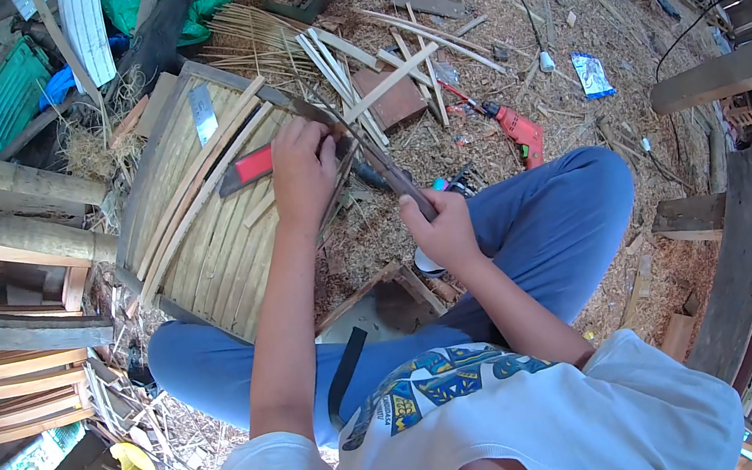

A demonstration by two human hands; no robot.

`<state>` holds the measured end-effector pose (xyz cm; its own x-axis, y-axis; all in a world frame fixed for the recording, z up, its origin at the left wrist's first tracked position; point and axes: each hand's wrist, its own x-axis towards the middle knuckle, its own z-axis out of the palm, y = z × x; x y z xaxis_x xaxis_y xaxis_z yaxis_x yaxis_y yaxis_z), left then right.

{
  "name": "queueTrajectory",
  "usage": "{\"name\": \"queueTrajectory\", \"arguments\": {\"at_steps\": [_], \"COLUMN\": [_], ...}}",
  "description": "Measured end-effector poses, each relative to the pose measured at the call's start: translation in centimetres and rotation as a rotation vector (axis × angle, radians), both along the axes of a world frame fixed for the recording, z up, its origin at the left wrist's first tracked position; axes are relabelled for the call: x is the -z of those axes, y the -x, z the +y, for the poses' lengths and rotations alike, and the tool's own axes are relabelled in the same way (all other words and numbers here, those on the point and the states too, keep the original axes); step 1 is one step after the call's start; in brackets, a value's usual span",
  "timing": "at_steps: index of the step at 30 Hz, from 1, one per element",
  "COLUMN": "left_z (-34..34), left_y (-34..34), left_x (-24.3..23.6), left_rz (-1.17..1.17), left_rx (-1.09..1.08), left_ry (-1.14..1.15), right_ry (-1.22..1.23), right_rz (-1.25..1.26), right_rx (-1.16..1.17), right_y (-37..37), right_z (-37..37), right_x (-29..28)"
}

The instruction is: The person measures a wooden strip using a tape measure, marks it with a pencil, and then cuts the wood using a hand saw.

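My right hand [441,225] is closed round the brown handle of a long, narrow knife-like tool [387,167]. It slants up and left, its thin dark end close to my left hand [302,163]. That hand is bent with its fingers curled at the right edge of a slatted wooden panel [217,278]; whatever they pinch is hidden beneath them. Beside its wrist, a dark flat piece with a red patch [255,165] lies across the slats. Loose curved wooden strips [193,180] and a small metal plate [203,114] rest on the panel too.
A red power drill [516,131] lies on the shavings-covered floor to the right, near a blue-and-white packet [592,74]. Thin sticks [255,44] and cut wood strips [392,82] are heaped ahead. Wooden beams [741,268] stand at right. A yellow bowl-like object [134,466] sits lower left.
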<state>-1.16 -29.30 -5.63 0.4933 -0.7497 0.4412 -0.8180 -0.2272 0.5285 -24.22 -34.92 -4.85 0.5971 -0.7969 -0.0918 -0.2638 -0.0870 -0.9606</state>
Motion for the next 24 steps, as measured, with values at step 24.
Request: {"name": "queueTrajectory", "arguments": {"at_steps": [24], "left_z": [0.6], "left_y": [-0.4], "left_x": [0.4], "left_rz": [-0.053], "left_rx": [-0.017], "left_ry": [0.035], "right_ry": [0.022], "right_rz": [-0.104], "right_rx": [0.014], "right_y": [1.6], "right_z": [0.3], "right_x": [1.9]}}
